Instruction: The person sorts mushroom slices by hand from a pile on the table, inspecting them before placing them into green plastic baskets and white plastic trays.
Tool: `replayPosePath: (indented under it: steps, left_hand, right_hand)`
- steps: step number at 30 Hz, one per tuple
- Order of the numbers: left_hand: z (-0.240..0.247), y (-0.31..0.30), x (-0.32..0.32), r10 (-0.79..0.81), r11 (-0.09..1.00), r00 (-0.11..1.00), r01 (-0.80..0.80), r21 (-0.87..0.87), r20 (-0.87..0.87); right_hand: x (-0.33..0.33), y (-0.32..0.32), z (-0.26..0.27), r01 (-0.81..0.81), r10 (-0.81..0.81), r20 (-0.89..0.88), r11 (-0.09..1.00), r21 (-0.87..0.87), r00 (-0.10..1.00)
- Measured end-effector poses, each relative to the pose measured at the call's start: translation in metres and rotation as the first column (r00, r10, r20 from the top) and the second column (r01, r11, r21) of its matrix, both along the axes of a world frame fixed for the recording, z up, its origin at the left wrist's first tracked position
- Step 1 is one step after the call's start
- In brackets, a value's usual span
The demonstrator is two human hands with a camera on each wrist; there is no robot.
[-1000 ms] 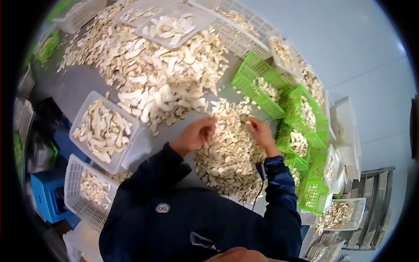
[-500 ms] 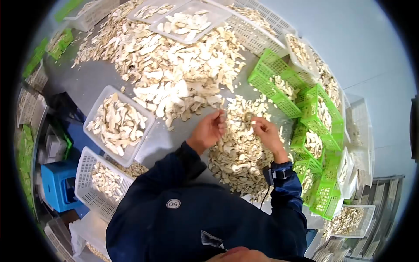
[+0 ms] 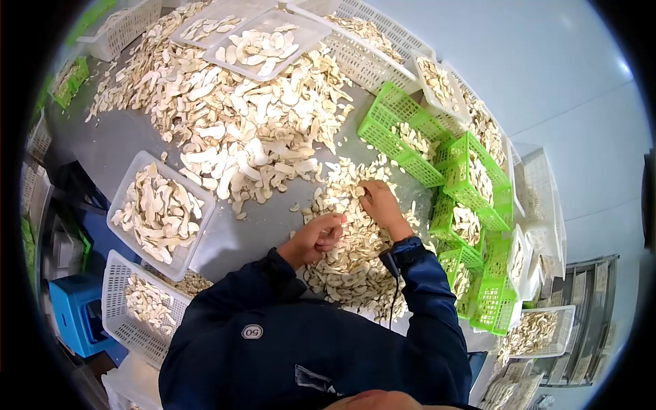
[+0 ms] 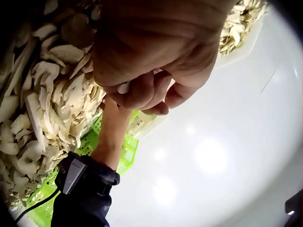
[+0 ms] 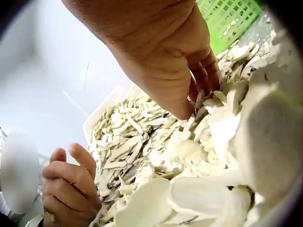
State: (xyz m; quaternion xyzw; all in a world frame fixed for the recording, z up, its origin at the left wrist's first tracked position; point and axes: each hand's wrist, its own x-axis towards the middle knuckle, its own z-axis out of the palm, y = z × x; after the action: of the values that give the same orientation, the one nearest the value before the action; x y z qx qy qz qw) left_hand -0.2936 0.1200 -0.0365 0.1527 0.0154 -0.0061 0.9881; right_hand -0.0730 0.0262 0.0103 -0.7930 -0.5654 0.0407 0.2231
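Note:
A heap of dried mushroom slices [image 3: 355, 256] lies on the table in front of the person. The right hand [image 3: 380, 205] reaches into its far part; in the right wrist view, the bent fingers [image 5: 206, 73] and thumb close around slices there. Over the heap's left side, the left hand [image 3: 316, 239] is raised with curled fingers. In the left wrist view, small pale bits of mushroom slice [image 4: 124, 88] show between these fingers, the rest hidden by the hand.
A larger pile of bigger slices [image 3: 225, 109] spreads farther back. Green baskets [image 3: 403, 130] holding slices stand at the right. To the left are a clear tray of slices [image 3: 143, 246], a white basket [image 3: 123, 321] and a blue stool [image 3: 72, 314].
The right hand has moved left and reached into the heap. The left hand has come down toward the body, its fingers still curled. The head view has shifted a little.

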Motion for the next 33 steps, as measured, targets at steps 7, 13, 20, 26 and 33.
replayPosePath:
  steps: [7,13,20,26,33]
  left_hand:
    - [-0.015,-0.001,0.016,0.285,0.910,0.948,-0.314,-0.271,-0.141]
    - [0.015,0.008,0.008,0.274,0.911,0.918,-0.343,-0.228,-0.286]
    - [-0.013,0.017,0.008,0.114,0.973,0.993,-0.112,-0.200,-0.002]
    - [0.000,0.012,0.011,0.217,0.964,0.957,-0.242,-0.113,-0.194]
    - [-0.003,0.018,0.005,0.139,0.982,0.990,-0.141,-0.128,-0.021]
  right_hand:
    - [0.008,-0.007,-0.002,0.002,-0.001,0.025,0.999,-0.047,1.000]
    - [-0.003,-0.002,0.040,-0.139,-0.122,-0.725,0.947,-0.289,0.678]
    - [-0.011,0.030,0.007,0.050,-0.055,-0.019,0.978,-0.201,0.998]
    - [-0.002,0.020,0.007,0.048,-0.033,0.064,0.968,-0.247,0.997]
    - [-0.002,0.027,0.019,0.056,-0.026,0.171,0.983,-0.172,0.985]
